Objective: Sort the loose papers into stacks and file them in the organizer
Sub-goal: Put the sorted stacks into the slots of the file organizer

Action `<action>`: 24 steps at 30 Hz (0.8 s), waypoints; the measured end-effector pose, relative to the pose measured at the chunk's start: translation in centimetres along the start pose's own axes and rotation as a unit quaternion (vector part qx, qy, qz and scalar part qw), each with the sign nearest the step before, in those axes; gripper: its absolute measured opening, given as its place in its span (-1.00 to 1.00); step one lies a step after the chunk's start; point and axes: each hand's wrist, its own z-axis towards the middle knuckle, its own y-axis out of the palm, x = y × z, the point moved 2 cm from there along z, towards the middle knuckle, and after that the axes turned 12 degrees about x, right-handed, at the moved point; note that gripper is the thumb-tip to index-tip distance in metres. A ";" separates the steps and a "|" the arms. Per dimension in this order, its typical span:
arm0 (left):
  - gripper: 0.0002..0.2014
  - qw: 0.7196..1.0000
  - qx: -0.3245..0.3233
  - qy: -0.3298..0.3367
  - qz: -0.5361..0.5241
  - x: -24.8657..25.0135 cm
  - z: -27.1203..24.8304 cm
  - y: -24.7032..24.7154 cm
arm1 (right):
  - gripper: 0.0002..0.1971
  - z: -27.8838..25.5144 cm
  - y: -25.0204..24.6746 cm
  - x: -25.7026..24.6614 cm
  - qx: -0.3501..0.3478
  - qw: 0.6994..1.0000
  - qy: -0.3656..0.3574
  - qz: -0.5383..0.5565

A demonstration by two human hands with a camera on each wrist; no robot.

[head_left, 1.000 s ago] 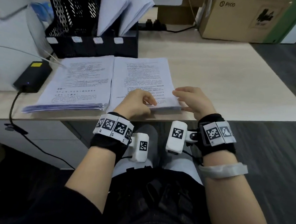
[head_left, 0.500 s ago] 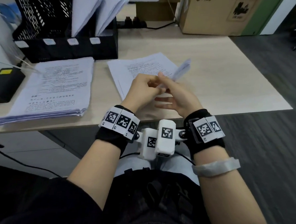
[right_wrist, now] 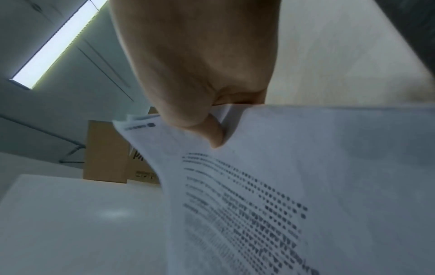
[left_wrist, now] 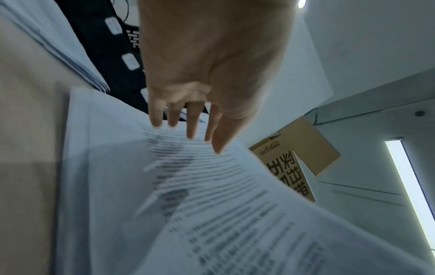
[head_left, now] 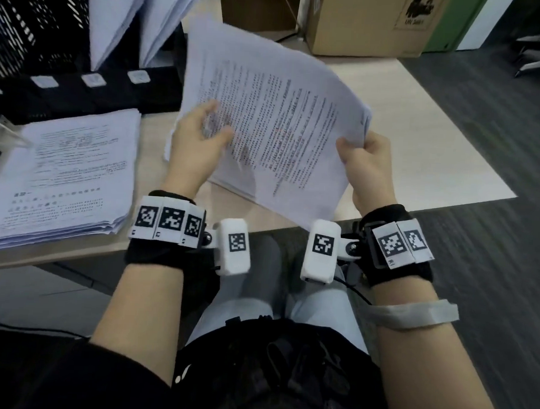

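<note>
Above the near edge of the bench (head_left: 392, 123), a sheaf of printed papers (head_left: 276, 117) is held tilted in the air by both hands. The right hand (head_left: 366, 161) pinches the sheaf's right edge, thumb on top and fingers (right_wrist: 213, 134) curled under it. The left hand (head_left: 193, 144) lies against the printed face near the left edge, its fingers (left_wrist: 191, 121) straight and slightly spread, gripping nothing. The print on the sheets is too blurred to read. Near the bench's left edge a second stack of papers (head_left: 70, 175) lies flat. Behind it, toward the far left corner, stands the black mesh organizer (head_left: 92, 54) with white sheets upright in its slots and small white label tabs whose writing is illegible. At the far edge sits a cardboard box (head_left: 366, 18); bold Chinese characters show on it in the left wrist view.
</note>
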 end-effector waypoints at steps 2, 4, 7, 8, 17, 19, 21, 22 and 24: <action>-0.39 0.997 0.081 0.014 -0.008 -0.5 1.3 -1.2 | -0.61 0.4 -0.6 -0.6 0.005 0.998 -0.060 0.023; -0.31 0.990 0.131 0.031 -0.045 -1.1 2.2 -2.3 | -0.70 0.7 -0.9 -1.3 0.005 0.993 -0.107 0.056; -0.53 0.984 0.126 -0.002 -0.127 -1.5 2.8 -3.2 | -0.74 0.9 -1.4 -2.0 0.019 0.987 -0.120 0.105; -0.65 0.981 0.124 -0.012 -0.146 -1.6 2.9 -3.4 | -0.79 0.8 -1.5 -2.1 0.011 0.986 -0.117 0.118; -0.83 0.982 0.096 0.014 -0.161 -1.1 0.9 -2.5 | -0.79 0.1 -1.6 -0.2 0.016 0.992 -0.056 0.109; -0.89 0.977 0.098 0.031 -0.188 -0.3 0.8 -2.5 | -0.77 0.2 -1.4 -0.6 0.023 0.987 -0.084 0.134; -0.86 0.971 0.104 0.042 -0.212 0.2 0.5 -2.7 | -0.77 0.1 -1.4 -0.9 0.025 0.984 -0.090 0.152; -0.86 0.971 0.108 0.037 -0.212 0.2 0.3 -2.7 | -0.78 0.2 -1.5 -0.6 0.022 0.985 -0.082 0.149; -0.90 0.971 0.108 0.011 -0.214 -0.6 0.0 -2.6 | -0.81 -0.1 -1.6 0.3 0.014 0.991 -0.056 0.123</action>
